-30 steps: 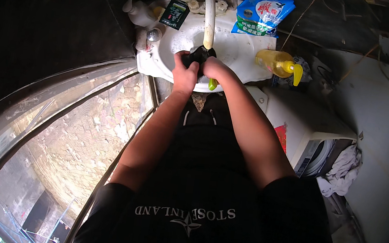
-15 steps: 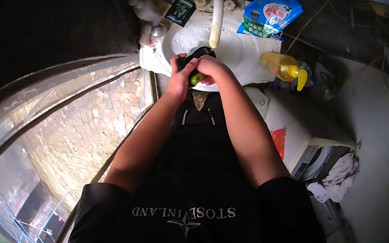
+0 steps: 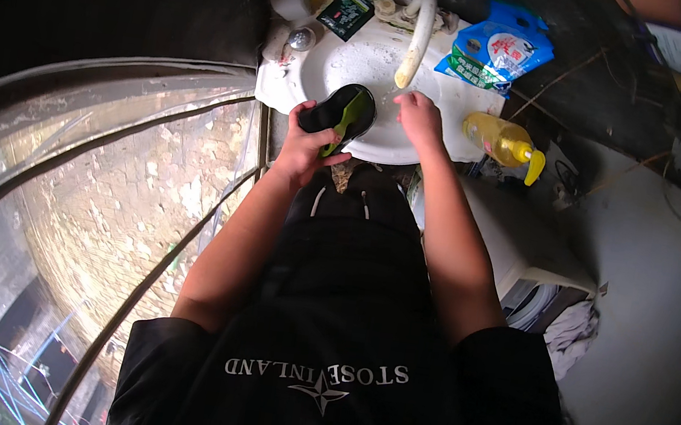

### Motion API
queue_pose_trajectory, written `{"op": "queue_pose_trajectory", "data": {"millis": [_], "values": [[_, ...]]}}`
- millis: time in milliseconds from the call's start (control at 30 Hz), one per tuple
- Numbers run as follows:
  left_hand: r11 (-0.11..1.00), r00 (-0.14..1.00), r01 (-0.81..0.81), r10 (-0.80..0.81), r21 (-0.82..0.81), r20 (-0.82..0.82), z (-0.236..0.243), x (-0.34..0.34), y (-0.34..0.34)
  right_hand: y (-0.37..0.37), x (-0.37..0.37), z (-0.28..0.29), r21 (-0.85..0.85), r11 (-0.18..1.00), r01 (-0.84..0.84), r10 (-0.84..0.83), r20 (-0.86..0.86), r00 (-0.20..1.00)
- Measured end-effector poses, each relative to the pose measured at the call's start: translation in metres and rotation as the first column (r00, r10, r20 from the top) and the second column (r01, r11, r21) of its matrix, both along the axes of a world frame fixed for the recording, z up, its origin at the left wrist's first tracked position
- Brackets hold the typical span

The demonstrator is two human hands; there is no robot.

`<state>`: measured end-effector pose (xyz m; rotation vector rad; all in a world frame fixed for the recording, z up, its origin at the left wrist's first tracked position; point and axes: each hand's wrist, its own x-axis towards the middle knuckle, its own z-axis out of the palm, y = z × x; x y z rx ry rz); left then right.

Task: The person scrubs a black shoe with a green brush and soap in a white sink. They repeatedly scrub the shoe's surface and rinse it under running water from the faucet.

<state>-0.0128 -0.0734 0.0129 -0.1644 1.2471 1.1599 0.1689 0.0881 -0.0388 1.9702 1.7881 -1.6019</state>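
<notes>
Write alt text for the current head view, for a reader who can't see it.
A person's left hand holds a black shoe-like item and a green tool over a white sink, while the right hand is near the tip of a pale spout. A blue bag and a yellow pump bottle are toward the right.

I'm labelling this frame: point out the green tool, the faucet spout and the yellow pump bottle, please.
Green tool [image 3: 349, 117]: head view, on the middle of its length.
Faucet spout [image 3: 421, 38]: head view, on the middle of its curved pipe.
Yellow pump bottle [image 3: 494, 137]: head view, on its body.
</notes>
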Motion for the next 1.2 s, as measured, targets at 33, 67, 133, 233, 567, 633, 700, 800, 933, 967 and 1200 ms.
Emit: {"op": "queue_pose_trajectory", "data": {"millis": [33, 67, 133, 233, 567, 633, 700, 800, 933, 967, 1200], "values": [[1.0, 1.0, -0.01, 0.01, -0.002, 0.002, 0.003, -0.001, -0.002, 0.005, 0.004, -0.019, 0.071, 0.99, -0.12, 0.115, 0.074, 0.991], [1.0, 1.0, -0.011, 0.011, -0.003, 0.0, 0.006, -0.004, -0.001, 0.008, 0.008, -0.049, 0.134, 0.963, -0.235, 0.214, 0.151, 0.965], [0.999, 0.999, -0.031, 0.03, -0.025, -0.03, 0.014, -0.006, -0.004, 0.017, 0.003, -0.096, 0.134, 0.901, -0.412, 0.367, 0.269, 0.89], [0.998, 0.998, -0.037, 0.034, -0.059, -0.049, 0.024, -0.01, -0.004, 0.022, -0.008, -0.15, 0.107, 0.911, -0.398, 0.348, 0.32, 0.881], [0.992, 0.995, -0.1, 0.098, -0.071, -0.026, 0.033, -0.018, -0.013, 0.041, -0.041, -0.138, 0.095, 0.611, -0.786, 0.652, 0.503, 0.568], [0.992, 0.994, -0.106, 0.104, -0.074, -0.027, 0.034, -0.019, -0.013, 0.033, -0.039, -0.138, 0.202, 0.619, -0.759, 0.607, 0.491, 0.625], [0.993, 0.995, -0.091, 0.088, -0.082, -0.038, 0.034, -0.018, -0.011, 0.022, -0.036, -0.137, 0.241, 0.608, -0.756, 0.591, 0.499, 0.634], [0.993, 0.995, -0.092, 0.088, -0.079, -0.046, 0.033, -0.018, -0.01, 0.02, -0.043, -0.129, 0.227, 0.596, -0.77, 0.588, 0.53, 0.611], [0.994, 0.996, -0.093, 0.091, -0.061, -0.021, 0.031, -0.017, -0.008, 0.024, -0.035, -0.158, 0.263, 0.695, -0.67, 0.493, 0.503, 0.71], [0.995, 0.996, -0.086, 0.086, -0.053, -0.011, 0.031, -0.018, -0.007, 0.027, -0.031, -0.17, 0.276, 0.725, -0.632, 0.46, 0.489, 0.741], [0.994, 0.997, -0.068, 0.065, -0.08, -0.044, 0.028, -0.019, -0.013, 0.045, -0.052, -0.142, 0.036, 0.517, -0.855, 0.69, 0.574, 0.441]]}}
